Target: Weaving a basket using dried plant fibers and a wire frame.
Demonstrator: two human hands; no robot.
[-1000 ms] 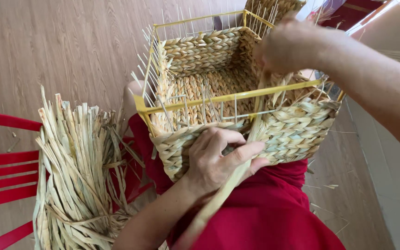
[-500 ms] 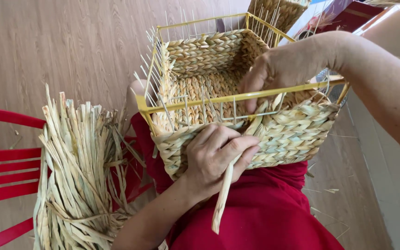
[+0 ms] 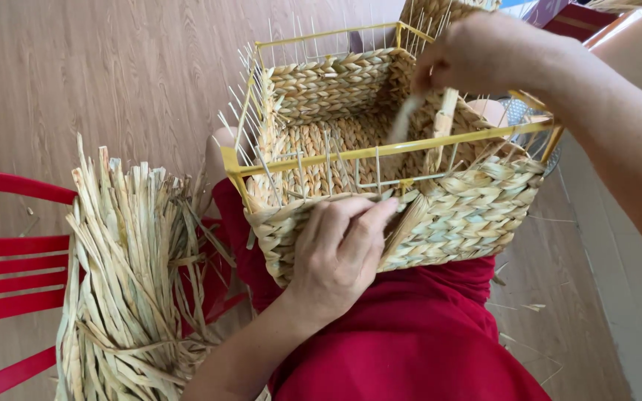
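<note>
Red-clad lap (image 3: 417, 349): carries the work; bottom centre of view.

Bundle of dried flat straw strands (image 3: 131, 282): stands beside the lap on the left, leaning by a red chair (image 3: 9, 252). Loose, untouched.

Left hand (image 3: 339, 249): palm down on the near wall of the basket, fingers curled over the near woven edge, pinching the lower end of a weaving strand (image 3: 403, 226) against the braid. Forearm rises from the bottom edge.

Half-woven basket (image 3: 455, 212): braided straw on a yellow wire frame (image 3: 380, 152), resting on the lap, open top toward the camera, thin bare uprights standing above the weave. Judged light; frame stiff, braid pliable, dry straw liable to split if bent sharply. Best taken by the yellow rim or a woven wall, not by the uprights.

Right hand (image 3: 477, 56): over the far right corner, closed, fingers pinching the strand's upper end, which runs down inside the right wall. Arm enters from the right edge.

Wooden floor (image 3: 113, 74): behind.
</note>
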